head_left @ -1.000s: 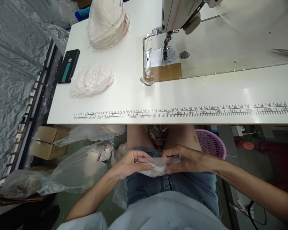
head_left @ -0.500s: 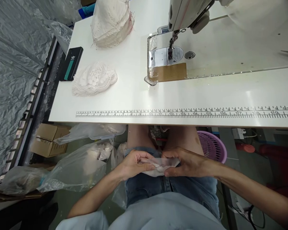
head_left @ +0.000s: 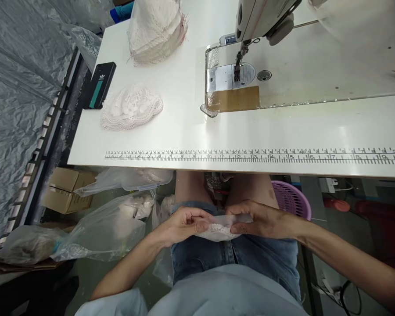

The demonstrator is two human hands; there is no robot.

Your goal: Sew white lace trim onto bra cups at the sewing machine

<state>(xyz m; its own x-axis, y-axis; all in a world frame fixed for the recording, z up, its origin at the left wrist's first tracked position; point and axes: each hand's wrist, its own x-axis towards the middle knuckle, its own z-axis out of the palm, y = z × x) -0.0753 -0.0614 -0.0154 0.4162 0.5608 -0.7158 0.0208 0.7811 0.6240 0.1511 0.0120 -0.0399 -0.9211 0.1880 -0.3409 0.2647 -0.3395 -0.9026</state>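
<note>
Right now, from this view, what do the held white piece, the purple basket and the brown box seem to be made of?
Held white piece: probably thin, matte fabric, partly sheer with lacy texture.
Purple basket: likely plastic, slightly glossy, with regular holes and smooth rim.
Brown box: apparently cardboard, matte, with flat faces and folded edges.

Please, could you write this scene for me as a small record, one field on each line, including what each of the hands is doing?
Left hand: holds one side of a small white fabric piece
Right hand: holds the opposite side
Hands' position: over the lap, in front of the table
Machine: sewing machine, on the table
Table, left: white lace, black case, cream fabric pile
Table front edge: ruler scale
Below, left: cardboard box, plastic bag
Below, right: purple basket
</note>
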